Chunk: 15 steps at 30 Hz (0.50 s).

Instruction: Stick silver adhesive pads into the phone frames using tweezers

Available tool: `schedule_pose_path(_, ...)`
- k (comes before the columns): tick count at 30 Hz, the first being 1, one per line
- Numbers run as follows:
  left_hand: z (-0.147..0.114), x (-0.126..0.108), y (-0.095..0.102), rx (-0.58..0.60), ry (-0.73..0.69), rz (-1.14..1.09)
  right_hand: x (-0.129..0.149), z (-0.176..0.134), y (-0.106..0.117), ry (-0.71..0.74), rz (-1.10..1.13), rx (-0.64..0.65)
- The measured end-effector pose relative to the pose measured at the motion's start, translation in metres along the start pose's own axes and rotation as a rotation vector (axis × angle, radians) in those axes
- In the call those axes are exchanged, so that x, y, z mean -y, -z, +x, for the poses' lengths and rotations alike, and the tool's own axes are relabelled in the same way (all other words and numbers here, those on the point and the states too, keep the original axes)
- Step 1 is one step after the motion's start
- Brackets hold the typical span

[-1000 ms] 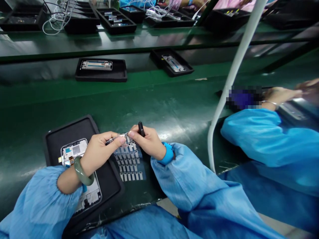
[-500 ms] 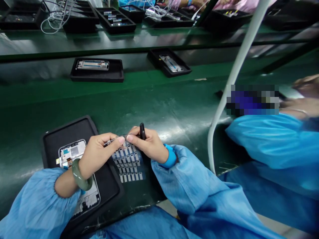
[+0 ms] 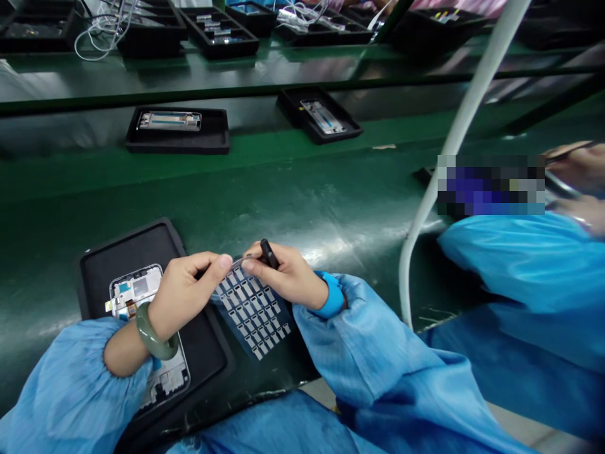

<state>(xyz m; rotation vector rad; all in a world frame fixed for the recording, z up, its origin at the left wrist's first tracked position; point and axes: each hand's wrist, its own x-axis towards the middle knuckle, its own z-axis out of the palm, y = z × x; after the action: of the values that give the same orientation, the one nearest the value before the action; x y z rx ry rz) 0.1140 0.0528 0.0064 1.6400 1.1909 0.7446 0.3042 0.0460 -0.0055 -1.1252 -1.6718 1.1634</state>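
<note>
A clear sheet of small pale stickers [image 3: 255,309] hangs at a slant below my fingertips. My left hand [image 3: 193,284] is closed, thumb and fingers pinching the sheet's upper edge. In my right hand [image 3: 288,271] a thin tool with a black handle [image 3: 269,254] is gripped; its kind is unclear. The right thumb and fingertips also meet close to the sheet's top; whether they pinch it I cannot tell. Under my left forearm, a phone frame [image 3: 137,284] with exposed inner parts lies in a black tray [image 3: 198,340], partly hidden by the wrist and bangle.
Two black trays [image 3: 212,132] [image 3: 352,129] with phone frames stand farther back on the green bench [image 3: 302,189]. A white hose [image 3: 406,271] crosses on the right, beside a co-worker's blue sleeve [image 3: 515,252]. More trays and white cables [image 3: 101,38] fill the upper shelf.
The sticker sheet has turned, its lower end swinging right and toward me. My right hand has shifted slightly right, and the black handle leans more to the left.
</note>
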Motion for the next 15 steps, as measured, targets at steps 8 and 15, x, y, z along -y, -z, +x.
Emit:
schedule_pose_path(8, 0.0034, 0.0011, 0.0000, 0.003, 0.102, -0.171, -0.0005, 0.0017, 0.0024, -0.086, 0.041, -0.074)
schedule_pose_path(15, 0.0059, 0.0029, 0.0079, 0.124, 0.134, -0.196, 0.0013, 0.0000, 0.0058, -0.090, 0.059, -0.041)
